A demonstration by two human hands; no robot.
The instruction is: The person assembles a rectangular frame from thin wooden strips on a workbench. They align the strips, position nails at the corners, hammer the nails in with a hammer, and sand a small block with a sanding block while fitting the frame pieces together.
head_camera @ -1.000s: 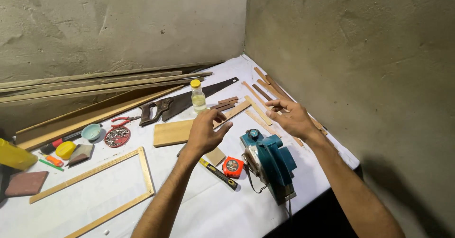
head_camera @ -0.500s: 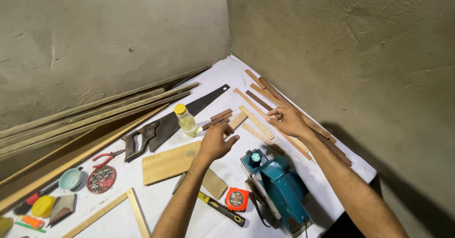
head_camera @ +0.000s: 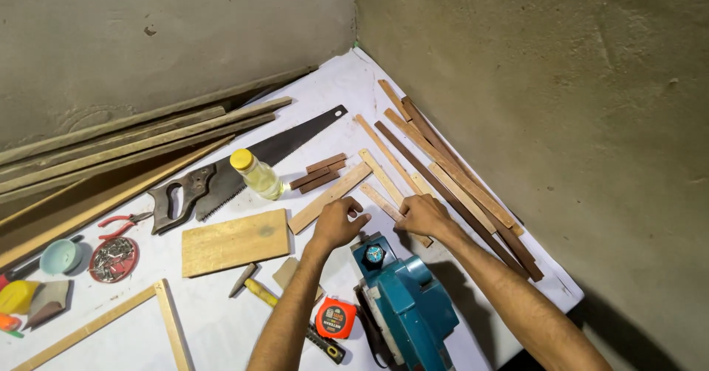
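Note:
My left hand (head_camera: 336,225) rests on the white tabletop with its fingers curled and nothing in it, just below a flat pale wood strip (head_camera: 329,197). My right hand (head_camera: 422,217) lies with bent fingers on a thin short wood strip (head_camera: 380,201), covering its middle. The two hands are a few centimetres apart. A teal electric planer (head_camera: 406,304) sits right below both hands. Several long thin wood strips (head_camera: 443,168), pale and dark, lie fanned out to the right of my right hand.
A handsaw (head_camera: 244,168), a small yellow-capped bottle (head_camera: 257,175), small dark wood blocks (head_camera: 319,173) and a plywood board (head_camera: 235,242) lie to the left. An orange tape measure (head_camera: 334,318), red pliers (head_camera: 118,225), a tin of nails (head_camera: 113,259), long battens (head_camera: 133,138) and concrete walls surround them.
Both hands have come down from mid-air to the table. My right hand has settled on the thin short strip, my left beside it.

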